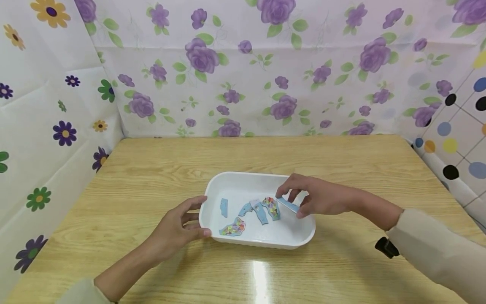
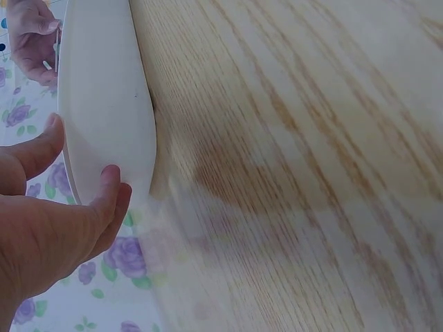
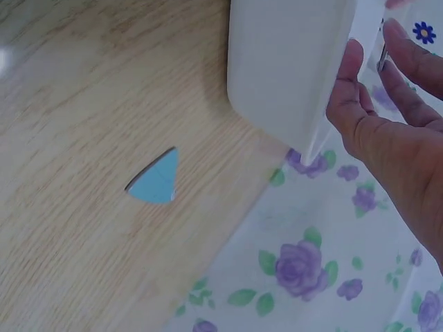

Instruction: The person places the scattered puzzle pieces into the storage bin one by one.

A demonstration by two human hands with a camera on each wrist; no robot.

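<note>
A white plastic tray stands on the wooden table with several puzzle pieces inside. A small blue piece lies at its left, a multicoloured piece near the front, and more blue and multicoloured pieces overlap in the middle. My left hand holds the tray's left end, thumb at the near corner and fingers against the side. Over the tray's right side, my right hand pinches a light blue puzzle piece, tilted, between thumb and fingers.
In the right wrist view, a blue, roughly triangular piece lies on the table outside the tray. Flowered cloth hangs behind the table. A black object shows beside my right sleeve.
</note>
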